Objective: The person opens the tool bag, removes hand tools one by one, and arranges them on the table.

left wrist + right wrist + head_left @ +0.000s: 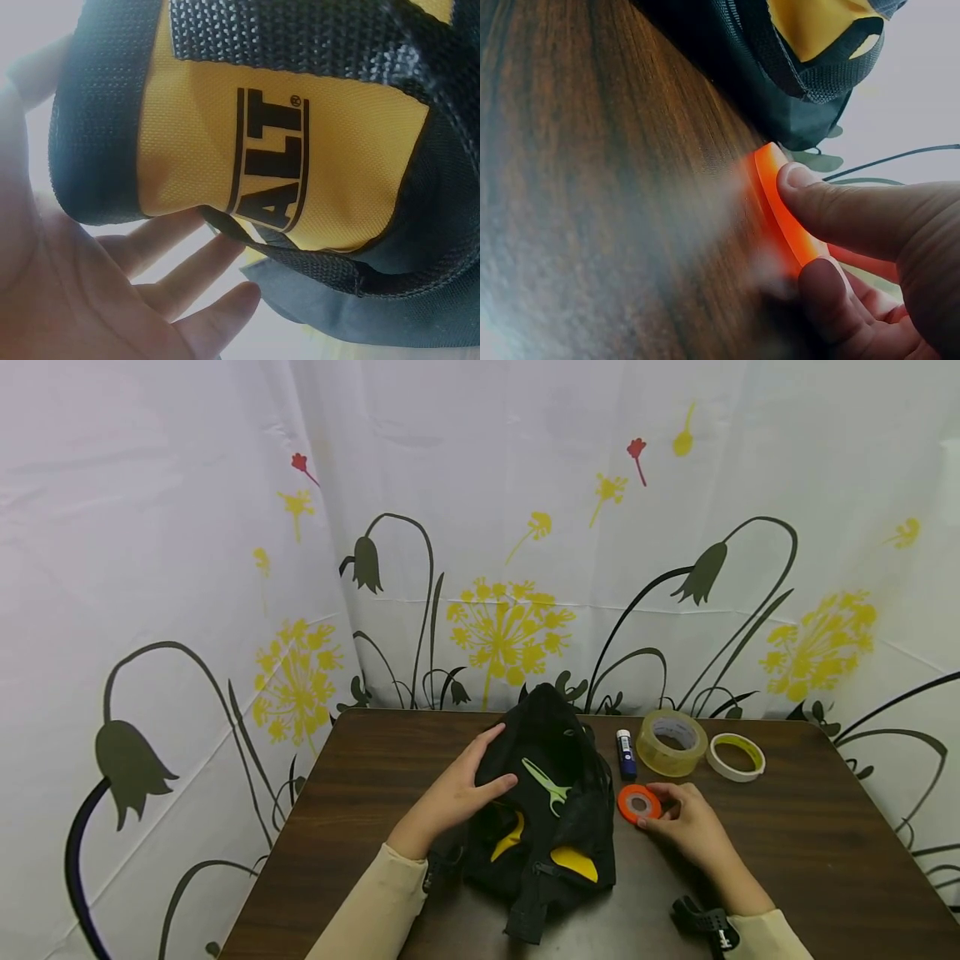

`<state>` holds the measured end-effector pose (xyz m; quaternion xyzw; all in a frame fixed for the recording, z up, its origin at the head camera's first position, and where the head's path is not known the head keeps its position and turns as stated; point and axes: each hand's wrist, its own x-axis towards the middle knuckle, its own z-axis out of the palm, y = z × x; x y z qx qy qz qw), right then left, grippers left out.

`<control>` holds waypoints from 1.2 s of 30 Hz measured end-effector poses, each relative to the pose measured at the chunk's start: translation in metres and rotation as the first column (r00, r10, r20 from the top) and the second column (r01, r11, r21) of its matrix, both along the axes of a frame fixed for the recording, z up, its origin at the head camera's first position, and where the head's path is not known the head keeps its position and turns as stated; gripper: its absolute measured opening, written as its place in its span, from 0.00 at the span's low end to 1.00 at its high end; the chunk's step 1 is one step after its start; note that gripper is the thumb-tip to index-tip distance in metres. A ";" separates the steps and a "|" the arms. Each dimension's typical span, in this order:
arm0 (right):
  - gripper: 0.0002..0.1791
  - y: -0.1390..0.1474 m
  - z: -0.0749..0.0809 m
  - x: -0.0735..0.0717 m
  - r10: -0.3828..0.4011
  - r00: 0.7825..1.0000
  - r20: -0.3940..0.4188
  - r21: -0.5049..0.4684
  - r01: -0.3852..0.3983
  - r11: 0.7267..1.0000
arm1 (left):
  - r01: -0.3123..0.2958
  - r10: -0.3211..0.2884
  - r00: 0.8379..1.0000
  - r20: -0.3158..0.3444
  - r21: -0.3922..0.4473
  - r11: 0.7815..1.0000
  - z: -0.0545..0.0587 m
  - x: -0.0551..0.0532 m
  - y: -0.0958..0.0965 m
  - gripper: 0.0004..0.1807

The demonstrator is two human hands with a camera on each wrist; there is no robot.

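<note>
A black fabric tool bag with yellow panels sits in the middle of the table, its mouth facing up. Light green scissors lie in the opening. My left hand holds the bag's left side, thumb over the rim. Up close in the left wrist view, its fingers reach along the bag's edge beside a yellow panel with black lettering. Right of the bag, my right hand pinches a small roll of orange tape between thumb and fingers. The right wrist view has this orange tape roll tilted, close over the wood.
Behind the orange roll, a blue glue stick with a white cap lies near a wide roll of clear tape. To their right is a thin white tape roll. A flower-print curtain hangs at the back edge of the wooden table.
</note>
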<state>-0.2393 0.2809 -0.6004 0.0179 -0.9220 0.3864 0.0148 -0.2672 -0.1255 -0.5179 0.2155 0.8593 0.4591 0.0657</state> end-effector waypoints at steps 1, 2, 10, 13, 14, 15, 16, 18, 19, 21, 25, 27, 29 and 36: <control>0.35 0.000 0.000 0.000 0.000 1.000 0.003 0.004 0.000 1.000 | 0.000 0.000 1.000 0.000 0.001 1.000 0.000 0.000 0.000 0.46; 0.35 0.000 0.000 0.000 -0.001 1.000 0.006 0.004 0.001 1.000 | -0.002 0.002 1.000 0.002 0.000 1.000 0.000 0.000 0.000 0.46; 0.35 0.000 0.002 0.000 0.030 0.999 0.019 -0.032 -0.029 0.999 | -0.002 0.002 1.000 0.005 0.006 1.000 0.000 0.001 0.000 0.46; 0.35 0.002 0.003 0.000 0.033 0.999 0.039 -0.058 -0.031 0.998 | -0.003 0.003 1.000 0.007 0.010 1.000 0.000 0.002 0.000 0.46; 0.36 0.003 0.004 0.000 0.028 0.999 0.047 -0.074 -0.025 0.997 | -0.001 0.000 1.000 0.005 0.011 1.000 0.001 0.002 0.000 0.46; 0.36 0.003 0.004 0.000 0.025 0.998 0.054 -0.095 -0.020 0.995 | -0.001 0.000 1.000 0.004 0.010 1.000 0.001 0.002 0.000 0.46; 0.36 0.004 0.004 0.000 0.017 0.998 0.066 -0.119 -0.009 0.993 | -0.001 0.001 1.000 0.006 0.010 1.000 0.001 0.002 0.000 0.46; 0.37 0.005 0.004 0.000 0.010 0.996 0.088 -0.175 0.005 0.984 | 0.000 0.000 1.000 0.006 0.008 1.000 0.001 0.001 0.000 0.46; 0.37 0.005 0.004 0.000 0.005 0.995 0.100 -0.206 0.016 0.979 | 0.001 -0.001 1.000 0.005 0.007 1.000 0.001 0.001 0.000 0.46; 0.36 0.006 0.003 0.001 -0.005 0.993 0.119 -0.267 0.037 0.963 | 0.000 0.000 1.000 0.006 0.006 1.000 0.001 0.001 0.000 0.46; 0.30 0.005 0.000 0.001 -0.057 0.992 0.113 -0.372 0.096 0.923 | 0.002 -0.002 1.000 0.004 0.004 1.000 0.001 0.000 0.000 0.46; 0.25 0.003 0.000 0.003 -0.091 0.991 0.096 -0.431 0.124 0.894 | 0.000 0.000 1.000 0.007 0.000 1.000 0.001 0.000 0.000 0.46; 0.22 0.001 0.003 0.005 -0.121 0.990 0.078 -0.491 0.144 0.859 | -0.001 0.001 1.000 0.009 -0.001 1.000 0.001 0.000 0.000 0.46; 0.19 -0.007 0.030 0.015 -0.170 0.985 0.009 -0.601 0.142 0.787 | 0.007 -0.007 1.000 0.005 0.002 1.000 0.003 0.001 -0.001 0.46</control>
